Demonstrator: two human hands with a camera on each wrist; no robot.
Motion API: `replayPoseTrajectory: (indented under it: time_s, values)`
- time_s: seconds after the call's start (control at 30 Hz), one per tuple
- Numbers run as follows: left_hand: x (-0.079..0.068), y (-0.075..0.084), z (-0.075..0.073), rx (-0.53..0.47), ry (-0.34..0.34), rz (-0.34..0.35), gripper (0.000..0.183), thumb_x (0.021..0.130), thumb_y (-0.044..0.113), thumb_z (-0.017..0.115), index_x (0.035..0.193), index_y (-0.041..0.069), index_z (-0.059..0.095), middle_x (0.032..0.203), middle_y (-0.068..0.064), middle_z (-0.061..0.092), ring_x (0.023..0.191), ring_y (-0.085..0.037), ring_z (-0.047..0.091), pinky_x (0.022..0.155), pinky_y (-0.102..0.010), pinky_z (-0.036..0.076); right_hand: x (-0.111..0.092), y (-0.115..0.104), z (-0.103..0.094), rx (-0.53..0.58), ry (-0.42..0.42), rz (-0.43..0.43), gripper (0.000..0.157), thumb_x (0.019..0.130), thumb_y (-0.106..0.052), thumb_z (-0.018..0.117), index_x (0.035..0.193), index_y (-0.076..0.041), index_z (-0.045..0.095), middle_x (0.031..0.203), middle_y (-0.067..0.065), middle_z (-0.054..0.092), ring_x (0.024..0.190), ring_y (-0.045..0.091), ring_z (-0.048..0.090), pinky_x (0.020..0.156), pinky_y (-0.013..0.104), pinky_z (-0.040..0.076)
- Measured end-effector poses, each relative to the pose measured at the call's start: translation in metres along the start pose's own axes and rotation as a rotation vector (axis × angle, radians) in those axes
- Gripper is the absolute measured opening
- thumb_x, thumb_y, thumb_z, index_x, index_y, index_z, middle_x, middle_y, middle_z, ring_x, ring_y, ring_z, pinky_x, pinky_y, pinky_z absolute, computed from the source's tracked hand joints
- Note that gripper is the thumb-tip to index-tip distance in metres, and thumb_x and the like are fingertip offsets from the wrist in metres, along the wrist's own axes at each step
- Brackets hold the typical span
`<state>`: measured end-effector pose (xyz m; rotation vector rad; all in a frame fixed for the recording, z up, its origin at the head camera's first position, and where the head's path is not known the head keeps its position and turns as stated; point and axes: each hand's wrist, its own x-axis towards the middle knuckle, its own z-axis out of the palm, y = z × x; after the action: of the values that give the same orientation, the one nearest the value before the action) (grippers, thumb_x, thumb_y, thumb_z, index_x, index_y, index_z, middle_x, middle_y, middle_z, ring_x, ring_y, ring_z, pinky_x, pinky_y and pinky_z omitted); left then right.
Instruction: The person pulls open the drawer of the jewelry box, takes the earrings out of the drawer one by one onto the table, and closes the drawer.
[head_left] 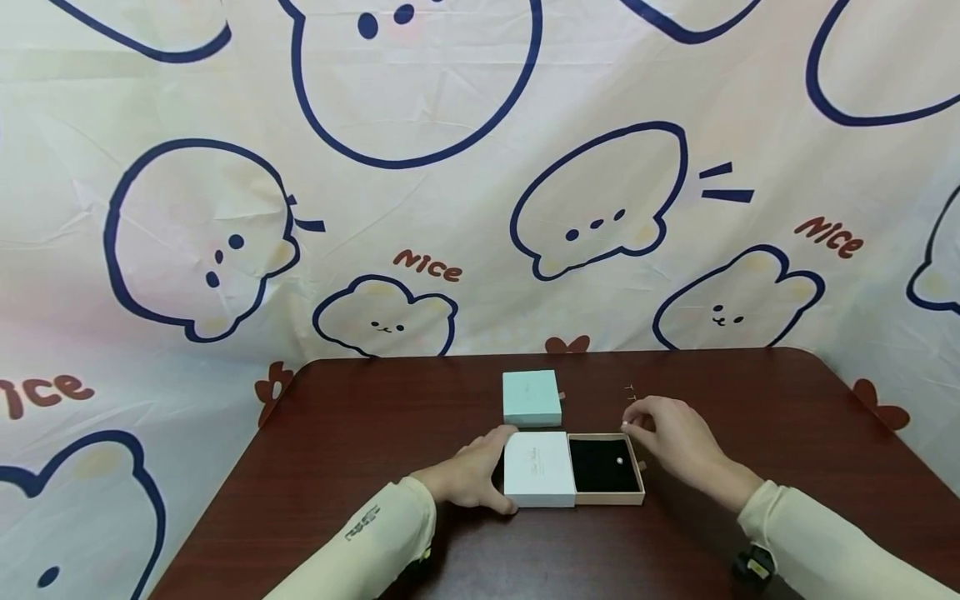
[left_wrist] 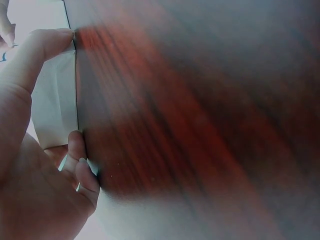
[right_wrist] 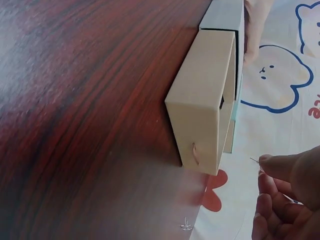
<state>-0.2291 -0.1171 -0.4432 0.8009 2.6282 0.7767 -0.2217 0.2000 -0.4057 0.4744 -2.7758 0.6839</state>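
My left hand grips the left end of a white sliding box, thumb at the near corner and fingers toward the far side. The box's tan-edged drawer is pulled out to the right, showing a black pad with one small white pearl stud on it. Above the drawer's far right corner, my right hand pinches a tiny stud earring between thumb and forefinger. Its thin pin pokes out past the fingertips in the right wrist view, while the rest is mostly hidden by them.
A closed mint-green box stands just behind the white one. Small thin metallic pieces lie on the dark wooden table beyond my right hand. A cartoon-printed cloth hangs along the table's back and sides.
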Motion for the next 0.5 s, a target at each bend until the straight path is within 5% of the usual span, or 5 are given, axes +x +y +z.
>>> replayPoseTrajectory:
  time_s: [0.5]
  values:
    - [0.0,0.002,0.0,0.008,-0.006,0.004,0.102,0.069,0.03,0.091,0.15,0.011,0.032,0.138,-0.003,0.05,0.118,-0.021,0.049,0.099,-0.04,0.041,-0.002,0.015,-0.004,-0.004,0.02,0.026,0.007,0.09,-0.016,0.075,0.086,-0.01,0.074,0.074,-0.006,0.064,0.064,0.007,0.049,0.056,0.024,0.039]
